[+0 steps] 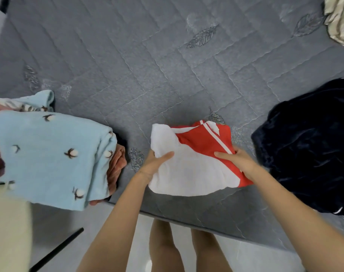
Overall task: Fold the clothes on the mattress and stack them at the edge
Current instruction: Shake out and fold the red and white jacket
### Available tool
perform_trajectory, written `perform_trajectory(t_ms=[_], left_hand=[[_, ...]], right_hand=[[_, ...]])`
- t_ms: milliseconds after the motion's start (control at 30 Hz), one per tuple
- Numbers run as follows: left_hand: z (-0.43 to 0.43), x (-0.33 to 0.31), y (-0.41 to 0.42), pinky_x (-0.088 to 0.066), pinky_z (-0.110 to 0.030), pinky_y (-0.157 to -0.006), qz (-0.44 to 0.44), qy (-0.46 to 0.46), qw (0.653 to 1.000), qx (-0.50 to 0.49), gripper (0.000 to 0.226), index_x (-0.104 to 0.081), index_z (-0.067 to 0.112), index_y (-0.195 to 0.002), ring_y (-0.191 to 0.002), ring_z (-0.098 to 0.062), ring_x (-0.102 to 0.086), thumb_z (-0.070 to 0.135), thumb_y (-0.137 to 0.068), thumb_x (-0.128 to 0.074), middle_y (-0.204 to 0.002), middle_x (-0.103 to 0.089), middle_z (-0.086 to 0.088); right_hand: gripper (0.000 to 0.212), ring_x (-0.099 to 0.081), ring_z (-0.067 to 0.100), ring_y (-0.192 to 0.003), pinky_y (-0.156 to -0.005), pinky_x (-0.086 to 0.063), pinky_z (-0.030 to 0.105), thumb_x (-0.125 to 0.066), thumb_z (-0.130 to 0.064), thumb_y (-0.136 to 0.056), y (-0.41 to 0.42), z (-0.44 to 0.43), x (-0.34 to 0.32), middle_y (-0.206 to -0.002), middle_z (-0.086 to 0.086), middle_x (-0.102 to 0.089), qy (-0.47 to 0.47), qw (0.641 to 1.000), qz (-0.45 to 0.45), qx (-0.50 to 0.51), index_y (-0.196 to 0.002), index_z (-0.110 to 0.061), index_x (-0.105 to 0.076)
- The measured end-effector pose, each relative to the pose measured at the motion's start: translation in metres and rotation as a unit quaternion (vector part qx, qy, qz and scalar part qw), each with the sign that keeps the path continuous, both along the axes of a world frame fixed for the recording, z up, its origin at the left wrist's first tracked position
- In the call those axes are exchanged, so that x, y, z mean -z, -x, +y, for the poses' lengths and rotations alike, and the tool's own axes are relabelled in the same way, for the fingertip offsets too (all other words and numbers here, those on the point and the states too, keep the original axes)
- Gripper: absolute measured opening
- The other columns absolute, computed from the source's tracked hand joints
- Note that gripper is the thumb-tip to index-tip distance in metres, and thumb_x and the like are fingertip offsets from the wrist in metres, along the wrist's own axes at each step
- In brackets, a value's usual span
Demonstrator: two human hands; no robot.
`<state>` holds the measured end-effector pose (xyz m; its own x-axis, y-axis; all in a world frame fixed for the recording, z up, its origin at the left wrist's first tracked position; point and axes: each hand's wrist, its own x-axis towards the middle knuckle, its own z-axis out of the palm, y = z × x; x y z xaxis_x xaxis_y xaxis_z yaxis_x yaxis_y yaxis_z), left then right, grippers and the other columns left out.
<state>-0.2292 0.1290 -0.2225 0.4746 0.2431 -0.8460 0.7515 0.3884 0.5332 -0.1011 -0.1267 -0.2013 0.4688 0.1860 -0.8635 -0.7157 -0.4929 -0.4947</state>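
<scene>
A folded red and white garment [194, 154] lies near the front edge of the grey quilted mattress [147, 65]. My left hand [155, 163] grips its left side, thumb on top of the white cloth and fingers tucked beneath. My right hand [235, 160] holds its right side the same way, thumb over the red part. To the left, a stack of folded clothes [53, 158] topped by a light blue piece with cotton-flower print sits at the mattress edge. A crumpled dark navy velvet garment [308, 146] lies at the right.
A cream patterned cloth [340, 20] shows at the far right corner. Below the mattress edge is pale floor [128, 242], with my legs and a black rod [57, 250] on it. A pale green object [8, 228] fills the lower left.
</scene>
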Motion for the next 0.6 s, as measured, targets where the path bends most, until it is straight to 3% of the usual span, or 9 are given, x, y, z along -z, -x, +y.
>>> perform_trajectory(t_ms=[100,200,300,400,600], left_hand=[[0.005,-0.040,0.000,-0.046,-0.021,-0.074,-0.017,-0.028,0.997,0.074,0.068,-0.040,0.035,-0.125,-0.099,0.000,-0.056,0.033,-0.072,-0.082,-0.112,-0.056,0.021],[0.012,-0.082,0.009,-0.041,-0.012,-0.070,-0.044,-0.092,0.989,0.103,0.065,-0.042,0.034,-0.129,-0.095,0.007,-0.051,0.030,-0.076,-0.080,-0.109,-0.053,0.026],[0.027,-0.121,0.028,-0.043,-0.019,-0.076,-0.078,-0.145,0.984,0.071,0.056,-0.046,0.032,-0.129,-0.100,0.001,-0.053,0.032,-0.081,-0.075,-0.112,-0.055,0.022],[0.054,-0.158,0.046,-0.045,-0.016,-0.074,-0.114,-0.199,0.973,0.025,0.047,-0.051,0.028,-0.125,-0.099,0.002,-0.056,0.034,-0.083,-0.072,-0.112,-0.060,0.020],[0.140,-0.211,0.061,-0.041,-0.023,-0.076,-0.134,-0.276,0.952,0.019,0.045,-0.055,0.012,-0.111,-0.091,-0.011,-0.055,0.036,-0.080,-0.075,-0.104,-0.060,0.001]], right_hand=[[0.026,-0.072,0.012,-0.067,-0.053,-0.053,0.018,-0.085,-0.027,-0.069,0.010,0.005,-0.044,-0.082,-0.003,-0.076,-0.002,0.999,-0.032,0.037,-0.090,-0.024,-0.070],[0.031,-0.073,0.014,-0.073,-0.064,-0.056,0.025,-0.086,-0.033,-0.067,0.018,0.013,-0.093,-0.081,-0.007,-0.075,-0.003,0.997,-0.060,0.058,-0.092,-0.028,-0.069],[0.027,-0.072,0.010,-0.070,-0.057,-0.054,0.022,-0.085,-0.037,-0.068,0.030,0.022,-0.141,-0.077,-0.012,-0.074,-0.016,0.992,-0.096,0.081,-0.088,-0.031,-0.068],[0.025,-0.072,0.010,-0.074,-0.065,-0.055,0.026,-0.082,-0.041,-0.070,0.044,0.046,-0.179,-0.084,-0.010,-0.075,-0.023,0.985,-0.136,0.100,-0.090,-0.031,-0.070],[0.019,-0.068,-0.001,-0.068,-0.058,-0.049,0.014,-0.080,-0.041,-0.073,0.076,0.146,-0.226,-0.077,-0.018,-0.071,-0.040,0.974,-0.201,0.097,-0.082,-0.031,-0.067]])
